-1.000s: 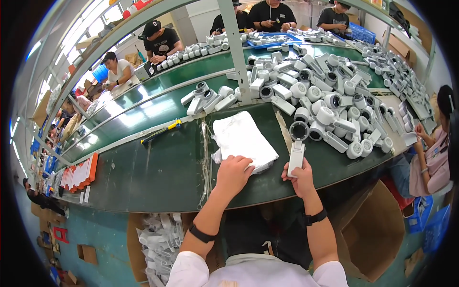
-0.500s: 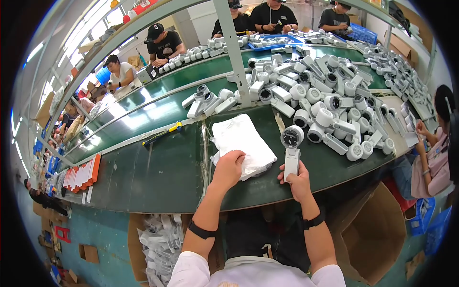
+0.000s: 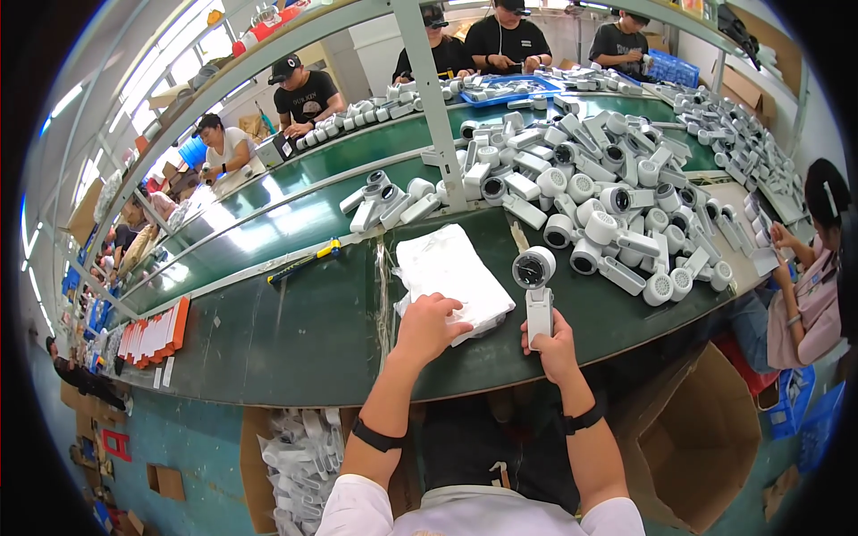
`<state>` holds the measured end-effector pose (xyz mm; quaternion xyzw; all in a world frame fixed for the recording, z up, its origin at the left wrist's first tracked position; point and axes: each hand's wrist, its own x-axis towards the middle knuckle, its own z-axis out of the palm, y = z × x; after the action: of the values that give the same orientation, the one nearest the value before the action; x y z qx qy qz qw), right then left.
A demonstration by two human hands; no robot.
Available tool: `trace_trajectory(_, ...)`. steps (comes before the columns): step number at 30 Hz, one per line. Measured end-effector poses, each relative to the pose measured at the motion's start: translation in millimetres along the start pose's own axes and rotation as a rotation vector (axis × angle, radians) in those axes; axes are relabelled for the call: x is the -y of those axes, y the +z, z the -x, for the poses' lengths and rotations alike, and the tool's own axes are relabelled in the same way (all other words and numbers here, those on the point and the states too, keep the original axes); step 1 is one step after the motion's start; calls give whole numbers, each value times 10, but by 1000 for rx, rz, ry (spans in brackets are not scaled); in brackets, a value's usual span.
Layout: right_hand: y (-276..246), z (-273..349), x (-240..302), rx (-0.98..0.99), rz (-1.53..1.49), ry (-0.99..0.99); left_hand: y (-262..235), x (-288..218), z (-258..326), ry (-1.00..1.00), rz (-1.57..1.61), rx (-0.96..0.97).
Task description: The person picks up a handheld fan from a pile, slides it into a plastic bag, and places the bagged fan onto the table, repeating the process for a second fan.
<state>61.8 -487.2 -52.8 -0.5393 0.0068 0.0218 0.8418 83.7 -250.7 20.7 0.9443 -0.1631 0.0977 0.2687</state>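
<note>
Upright in my right hand [image 3: 556, 347] is a white handheld fan [image 3: 539, 308], gripped by its handle, its round head with a dark face on top. My left hand [image 3: 427, 329] rests at the near left edge of a stack of white plastic bags [image 3: 454, 272], fingers spread and slightly curled over it, with nothing visible in them. Right of the stack, beyond the held fan, lies a big heap of similar white fans [image 3: 603, 192]. A smaller cluster of fans [image 3: 391, 201] sits past the stack, beside the metal post.
A yellow-and-black tool [image 3: 304, 261] lies left on the green bench [image 3: 268, 344]. Orange-and-white boxes [image 3: 156, 332] stand at its left end. Below are a carton of bagged fans [image 3: 304, 464] and a large open carton [image 3: 684, 438]. A co-worker [image 3: 809, 268] sits at the right.
My left hand has loosened, its fingers spreading from a closed pose at the bag stack. The fan in my right hand has shifted slightly left and its head has turned a little.
</note>
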Motion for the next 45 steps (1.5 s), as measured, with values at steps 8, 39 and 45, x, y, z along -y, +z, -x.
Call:
trace_trajectory(8, -8, -6, -18, 13, -12, -2, 49, 81, -30, 80, -73, 59)
trace_trajectory(39, 22, 122, 86, -25, 15, -61, 67, 40, -33, 9, -40, 37)
trace_trajectory(45, -77, 142, -18, -62, -23, -50, 97, 80, -71, -70, 100, 44)
